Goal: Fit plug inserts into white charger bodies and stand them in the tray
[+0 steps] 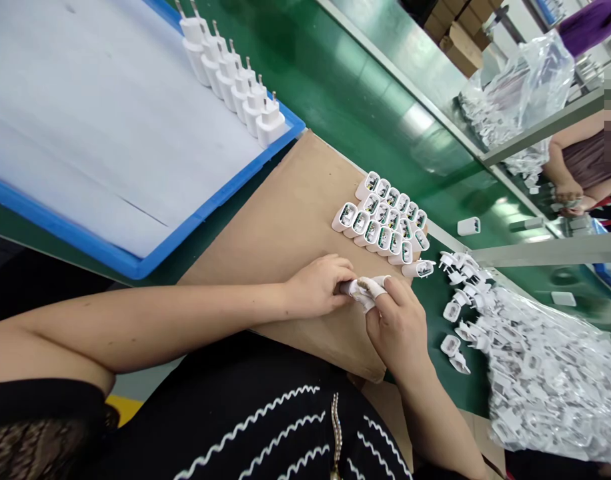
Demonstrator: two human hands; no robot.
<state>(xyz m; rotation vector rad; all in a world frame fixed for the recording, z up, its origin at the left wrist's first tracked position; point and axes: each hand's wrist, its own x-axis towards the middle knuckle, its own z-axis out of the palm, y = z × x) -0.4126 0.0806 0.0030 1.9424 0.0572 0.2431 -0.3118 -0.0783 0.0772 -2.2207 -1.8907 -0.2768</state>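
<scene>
Both hands meet over the cardboard sheet (285, 220) in the head view: the left hand (318, 287) curls its fingers closed around one end of a small white charger piece (353, 289), and the right hand (398, 323), with white cots on its fingertips (373, 287), pinches the other end of that piece, so the two hands touch at the part and hold it just above the brown sheet. Just beyond the hands, on the far part of the cardboard, open charger shells (383, 223) lie packed side by side in three short rows, their openings facing up and bits of green circuit board showing inside; one more shell (419, 269) lies apart at the near end of the rows, close to the right fingertips. To the right of the cardboard, on the green conveyor belt (335, 87), loose white plug parts (463, 293) are scattered beside a large clear plastic bag (555, 373) full of the same white pieces. To the left, a blue-rimmed tray (110, 257) with a white liner carries a row of finished chargers (235, 80) standing with prongs up along its far edge. A single white shell (468, 227) rides alone farther along the belt. At the far right, another person's hands (568, 197) work at the next station, behind a metal rail (535, 133).
</scene>
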